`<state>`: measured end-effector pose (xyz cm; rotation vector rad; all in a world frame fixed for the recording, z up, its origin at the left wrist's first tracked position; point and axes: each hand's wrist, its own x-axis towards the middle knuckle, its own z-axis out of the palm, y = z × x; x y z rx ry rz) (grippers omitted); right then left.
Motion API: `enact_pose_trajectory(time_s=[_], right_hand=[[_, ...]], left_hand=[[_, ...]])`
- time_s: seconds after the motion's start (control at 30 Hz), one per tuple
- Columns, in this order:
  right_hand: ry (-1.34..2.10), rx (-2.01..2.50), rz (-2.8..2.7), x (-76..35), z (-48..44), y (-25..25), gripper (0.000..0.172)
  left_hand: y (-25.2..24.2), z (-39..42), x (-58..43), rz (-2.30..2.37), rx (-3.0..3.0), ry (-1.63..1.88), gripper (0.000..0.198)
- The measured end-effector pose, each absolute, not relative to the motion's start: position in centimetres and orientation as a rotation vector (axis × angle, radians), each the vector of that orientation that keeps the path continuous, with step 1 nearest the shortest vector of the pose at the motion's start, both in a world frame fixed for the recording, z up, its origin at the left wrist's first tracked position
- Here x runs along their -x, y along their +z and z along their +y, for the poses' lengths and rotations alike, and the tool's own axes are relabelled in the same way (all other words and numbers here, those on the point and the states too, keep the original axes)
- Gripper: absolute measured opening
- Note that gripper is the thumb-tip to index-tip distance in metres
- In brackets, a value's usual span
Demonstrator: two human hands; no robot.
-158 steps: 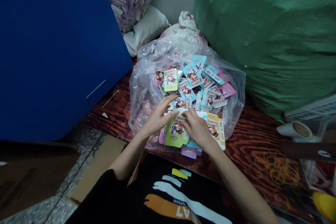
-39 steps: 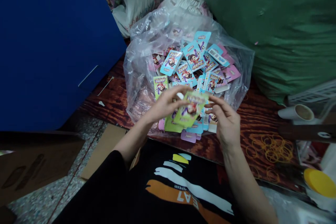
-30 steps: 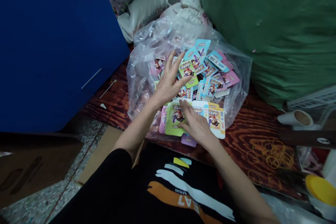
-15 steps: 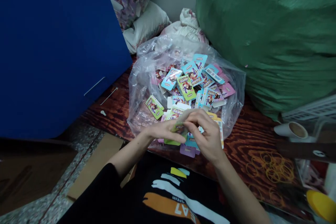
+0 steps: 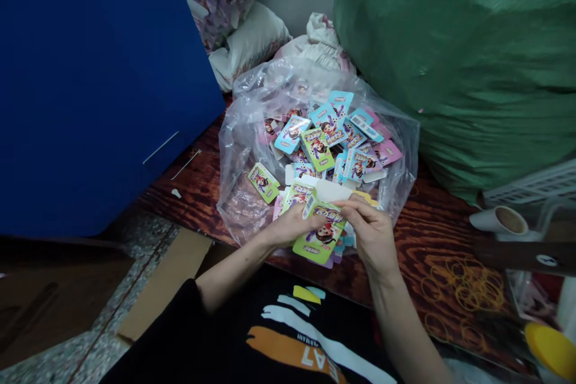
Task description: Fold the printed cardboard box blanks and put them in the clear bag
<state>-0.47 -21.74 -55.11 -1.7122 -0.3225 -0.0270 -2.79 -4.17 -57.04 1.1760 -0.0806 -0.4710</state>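
A green printed card box (image 5: 318,240) with a cartoon figure is held between my two hands, its top end unfolded. My left hand (image 5: 291,225) grips it from the left side, thumb across the front. The fingers of my right hand (image 5: 368,229) pinch its upper right corner, close to a white flap (image 5: 330,191). Just beyond my hands, a clear plastic bag (image 5: 238,174) lies spread out with many blue, pink and green card boxes on it. One green box (image 5: 263,183) rests apart at the left.
A blue panel (image 5: 99,84) stands at the left and a large green sack (image 5: 454,60) at the right. Yellow rubber bands (image 5: 477,288) lie on the dark wooden table (image 5: 411,252) near a paper cup (image 5: 499,220). White cloth bundles (image 5: 252,42) sit at the back.
The green box between my hands was mostly hidden by blurred fingers; its printed front now faces up. My hands have moved slightly apart, the right one shifting to the right.
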Motion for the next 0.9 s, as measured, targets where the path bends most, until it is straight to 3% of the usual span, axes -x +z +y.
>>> enact_pose_trajectory(time_s=[0.17, 0.27, 0.7, 0.9], right_hand=[[-0.288, 1.806, -0.205, 0.5, -21.9, -55.0, 0.016], [-0.367, 1.749, -0.118, 0.6, -21.7, -55.2, 0.017], [-0.197, 1.761, -0.158, 0.7, -22.4, -55.1, 0.012], [-0.168, 1.796, -0.179, 0.8, -22.2, -54.8, 0.017]], left_hand=[[-57.1, -4.8, 3.9, 0.053, -1.373, -0.033, 0.056], [-56.5, -4.3, 4.6, -0.123, -1.493, 0.093, 0.054], [-56.4, -1.8, 4.3, -0.507, -1.817, 0.146, 0.053], [-56.3, -1.8, 4.5, -0.415, -1.753, 0.009, 0.057]])
